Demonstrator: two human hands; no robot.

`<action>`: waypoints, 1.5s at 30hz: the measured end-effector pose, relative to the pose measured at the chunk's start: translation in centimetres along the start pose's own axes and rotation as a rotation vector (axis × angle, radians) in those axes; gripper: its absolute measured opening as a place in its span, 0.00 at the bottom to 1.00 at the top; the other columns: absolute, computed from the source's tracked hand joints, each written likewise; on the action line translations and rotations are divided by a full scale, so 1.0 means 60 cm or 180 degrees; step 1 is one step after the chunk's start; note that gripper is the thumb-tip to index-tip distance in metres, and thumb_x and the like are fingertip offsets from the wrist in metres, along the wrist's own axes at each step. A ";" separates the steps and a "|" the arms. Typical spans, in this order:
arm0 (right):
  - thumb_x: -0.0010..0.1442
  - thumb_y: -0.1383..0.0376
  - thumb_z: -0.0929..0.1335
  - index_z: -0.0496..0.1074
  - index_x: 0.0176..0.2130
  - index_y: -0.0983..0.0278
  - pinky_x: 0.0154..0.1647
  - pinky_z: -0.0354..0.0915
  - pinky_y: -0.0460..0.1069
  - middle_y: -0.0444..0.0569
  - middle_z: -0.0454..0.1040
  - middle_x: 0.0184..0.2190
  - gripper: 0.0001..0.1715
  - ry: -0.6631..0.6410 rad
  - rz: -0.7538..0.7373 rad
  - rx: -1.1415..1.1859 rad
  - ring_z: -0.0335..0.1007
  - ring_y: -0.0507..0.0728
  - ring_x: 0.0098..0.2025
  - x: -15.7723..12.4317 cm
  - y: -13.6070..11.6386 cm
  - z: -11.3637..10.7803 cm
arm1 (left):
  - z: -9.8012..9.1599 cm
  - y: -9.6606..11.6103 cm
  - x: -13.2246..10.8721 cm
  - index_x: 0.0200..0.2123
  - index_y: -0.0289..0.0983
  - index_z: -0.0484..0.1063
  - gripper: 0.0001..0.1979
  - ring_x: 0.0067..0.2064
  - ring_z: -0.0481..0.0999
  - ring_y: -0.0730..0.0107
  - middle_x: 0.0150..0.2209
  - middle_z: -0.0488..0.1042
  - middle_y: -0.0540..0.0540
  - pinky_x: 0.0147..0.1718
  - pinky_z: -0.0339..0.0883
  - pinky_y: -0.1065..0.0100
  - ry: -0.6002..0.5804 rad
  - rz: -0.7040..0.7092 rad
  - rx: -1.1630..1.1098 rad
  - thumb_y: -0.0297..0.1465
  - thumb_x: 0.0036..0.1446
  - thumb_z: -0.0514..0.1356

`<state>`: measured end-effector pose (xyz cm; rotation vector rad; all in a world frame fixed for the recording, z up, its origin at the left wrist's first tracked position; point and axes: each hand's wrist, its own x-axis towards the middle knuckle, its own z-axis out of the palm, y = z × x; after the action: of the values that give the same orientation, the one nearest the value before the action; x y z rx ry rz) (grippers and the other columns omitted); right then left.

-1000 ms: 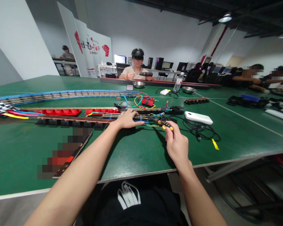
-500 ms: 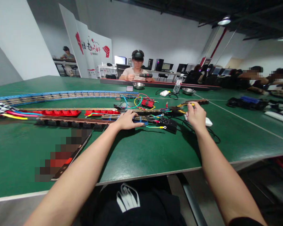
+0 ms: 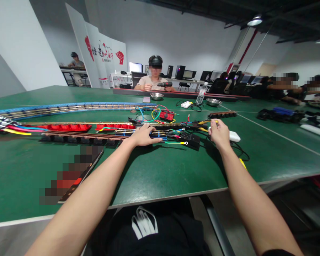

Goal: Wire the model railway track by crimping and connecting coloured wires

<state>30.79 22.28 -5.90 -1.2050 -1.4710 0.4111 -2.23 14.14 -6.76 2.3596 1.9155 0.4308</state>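
My left hand [image 3: 144, 136] lies palm down with spread fingers over a blue-edged rail piece [image 3: 120, 133] that carries thin brass-coloured strips. Its thumb points right, along the near edge. Closed fingers of my right hand [image 3: 220, 133] grip the yellow handles of a pair of pliers [image 3: 204, 123]. The dark jaws of the pliers point left towards the wire ends, and I cannot tell whether they touch a wire. Below them sits a black connector block [image 3: 190, 140]. Beside it, a green-yellow wire ends in a ring terminal [image 3: 186, 143].
Long blue rails [image 3: 77, 106] and red holders [image 3: 69, 127] stretch left. A tablet-like dark panel [image 3: 81, 174] lies near the front edge. Behind are a red connector [image 3: 166, 115], metal bowls [image 3: 156, 96] and a bottle [image 3: 202, 94]. Across the table, a person [image 3: 155, 80] holds a power tool.
My right hand has shifted slightly left and down with the pliers. More of a brown rail piece shows behind it, and a yellow object shows beside my right forearm. My left hand has stayed put.
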 end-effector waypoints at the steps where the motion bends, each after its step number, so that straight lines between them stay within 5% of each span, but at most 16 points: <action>1: 0.61 0.47 0.61 0.69 0.39 0.64 0.10 0.50 0.42 0.37 0.62 0.13 0.23 -0.0006 -0.0033 -0.0076 0.53 0.48 0.10 -0.001 0.001 0.001 | 0.000 0.000 0.000 0.56 0.40 0.66 0.43 0.63 0.58 0.45 0.62 0.60 0.38 0.59 0.53 0.47 0.0001 0.0002 0.0005 0.65 0.49 0.47; 10: 0.62 0.46 0.60 0.71 0.40 0.64 0.19 0.57 0.45 0.40 0.65 0.13 0.25 0.0247 -0.0280 -0.0390 0.60 0.51 0.15 -0.002 0.012 0.006 | 0.001 -0.001 0.001 0.56 0.39 0.66 0.44 0.63 0.57 0.44 0.63 0.59 0.38 0.58 0.53 0.45 0.0005 0.0013 -0.0004 0.66 0.49 0.46; 27: 0.63 0.48 0.59 0.73 0.46 0.63 0.30 0.63 0.50 0.43 0.69 0.16 0.26 0.0000 -0.0614 -0.0834 0.68 0.58 0.22 -0.029 -0.008 0.022 | 0.001 0.000 0.002 0.56 0.40 0.66 0.44 0.63 0.58 0.46 0.62 0.61 0.39 0.58 0.55 0.46 0.0024 0.0049 0.0000 0.66 0.49 0.46; 40: 0.62 0.47 0.60 0.77 0.43 0.64 0.22 0.61 0.47 0.42 0.64 0.13 0.28 0.0020 -0.0424 -0.0294 0.61 0.54 0.17 -0.034 -0.013 0.027 | -0.005 0.005 -0.002 0.57 0.40 0.65 0.44 0.65 0.55 0.44 0.64 0.57 0.39 0.60 0.51 0.46 -0.0092 -0.0054 -0.0007 0.65 0.49 0.47; 45: 0.58 0.48 0.63 0.77 0.45 0.64 0.14 0.57 0.46 0.43 0.69 0.20 0.27 0.0027 -0.0030 0.0090 0.58 0.50 0.14 -0.033 -0.017 0.029 | -0.003 0.003 -0.001 0.56 0.40 0.65 0.43 0.64 0.56 0.45 0.64 0.58 0.38 0.59 0.52 0.47 -0.0058 -0.0021 -0.0007 0.65 0.49 0.47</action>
<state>28.50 20.81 -6.67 -1.1756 -1.4586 0.4185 -2.11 14.01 -6.53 2.3468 1.9135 0.4093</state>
